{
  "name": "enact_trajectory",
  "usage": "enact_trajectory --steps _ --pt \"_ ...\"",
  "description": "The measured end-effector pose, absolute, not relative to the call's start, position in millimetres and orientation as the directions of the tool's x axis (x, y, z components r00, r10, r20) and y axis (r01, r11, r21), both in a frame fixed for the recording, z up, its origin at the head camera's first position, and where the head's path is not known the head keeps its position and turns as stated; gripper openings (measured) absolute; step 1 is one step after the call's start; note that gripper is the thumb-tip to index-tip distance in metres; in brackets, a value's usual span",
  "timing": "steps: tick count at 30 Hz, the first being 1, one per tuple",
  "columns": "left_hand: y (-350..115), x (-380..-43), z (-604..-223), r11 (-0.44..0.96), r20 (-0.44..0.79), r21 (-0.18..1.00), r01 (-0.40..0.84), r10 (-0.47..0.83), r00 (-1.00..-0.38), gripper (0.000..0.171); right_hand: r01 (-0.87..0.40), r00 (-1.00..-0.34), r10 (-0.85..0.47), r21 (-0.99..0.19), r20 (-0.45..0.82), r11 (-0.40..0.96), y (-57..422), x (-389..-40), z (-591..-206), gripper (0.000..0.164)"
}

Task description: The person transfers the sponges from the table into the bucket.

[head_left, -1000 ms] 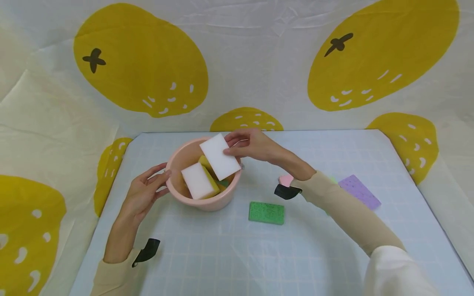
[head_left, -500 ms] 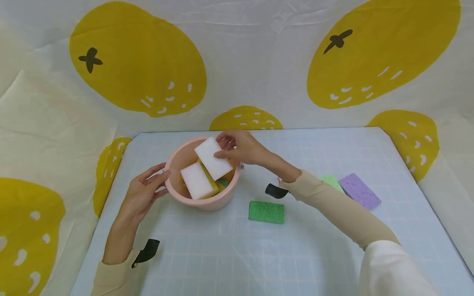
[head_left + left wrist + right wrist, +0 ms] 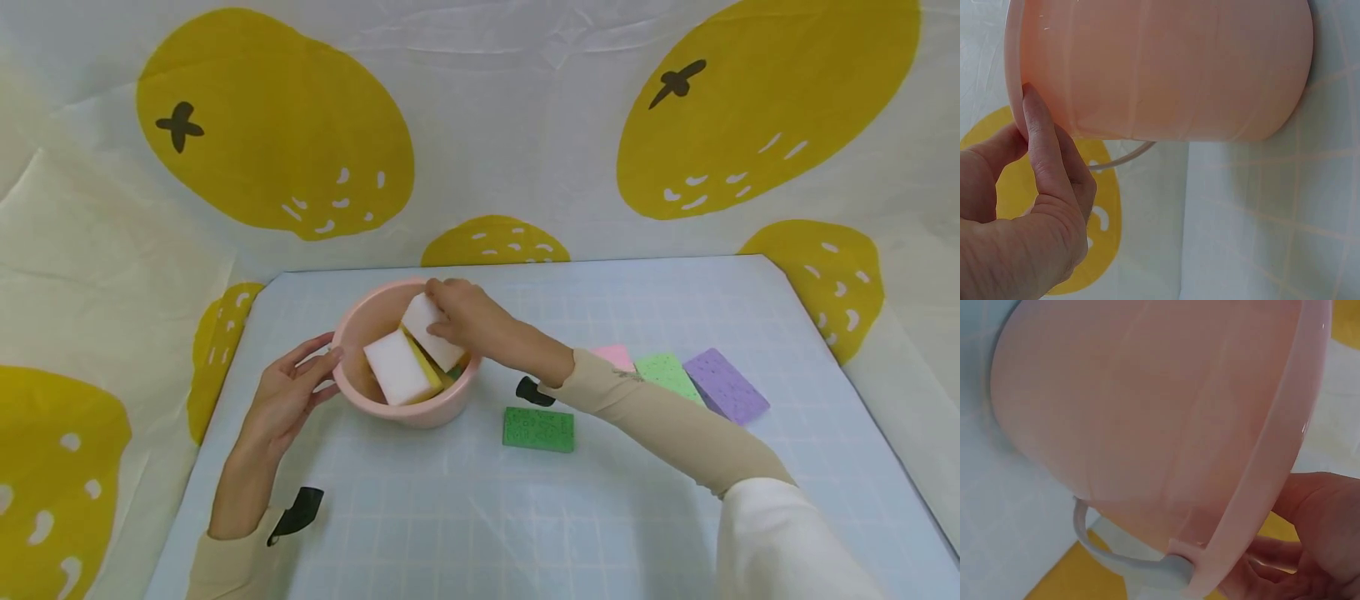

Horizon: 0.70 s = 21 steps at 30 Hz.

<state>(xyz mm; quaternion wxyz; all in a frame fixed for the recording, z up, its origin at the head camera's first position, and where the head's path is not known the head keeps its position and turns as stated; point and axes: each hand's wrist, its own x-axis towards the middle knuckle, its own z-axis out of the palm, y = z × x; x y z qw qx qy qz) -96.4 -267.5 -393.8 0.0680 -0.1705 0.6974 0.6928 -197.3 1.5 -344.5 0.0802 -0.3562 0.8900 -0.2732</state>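
A pink bucket (image 3: 431, 414) stands at the left back of the table with sponges inside. My left hand (image 3: 288, 392) pinches its left rim between thumb and fingers; the left wrist view shows the thumb and fingers on either side of that rim (image 3: 1015, 62). Over the right side of the bucket, my right hand (image 3: 472, 317) grips a white sponge (image 3: 426, 325), which tilts down into the opening. Beside it lies a white-and-yellow sponge (image 3: 397, 368). A bit of green shows beneath them. In the right wrist view the bucket wall (image 3: 1135, 412) hides the held sponge.
A dark green sponge (image 3: 538, 429) lies right of the bucket. Farther right are a pink sponge (image 3: 615, 357), a light green sponge (image 3: 666, 375) and a purple sponge (image 3: 726, 386), partly behind the right sleeve. The bucket's grey handle (image 3: 1129, 565) hangs at its far side.
My right hand has moved left and down, taking the white sponge from above the rim deeper into the bucket. The left hand has stayed on the rim. More of the right-hand sponges shows.
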Motion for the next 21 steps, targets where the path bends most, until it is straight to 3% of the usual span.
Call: enact_trajectory --steps 7,14,21 --pt "-266.0 -97.2 -394.3 -0.026 -0.341 0.940 -0.341 -0.142 -0.929 0.083 -0.594 -0.742 -0.671 -0.471 0.006 0.652 -2.4 -191.8 -345.6 0.041" --pt "-266.9 -97.4 -393.5 -0.027 -0.340 0.940 -0.340 -0.147 -0.929 0.083 -0.638 -0.742 -0.668 -0.370 0.059 0.675 1.5 -186.9 -339.6 0.038" --pt "-267.3 -96.4 -392.6 -0.025 -0.346 0.938 -0.347 -0.152 -0.926 0.083 -0.645 -0.734 -0.666 -0.445 0.133 0.621 11.2 -186.5 -334.7 0.029"
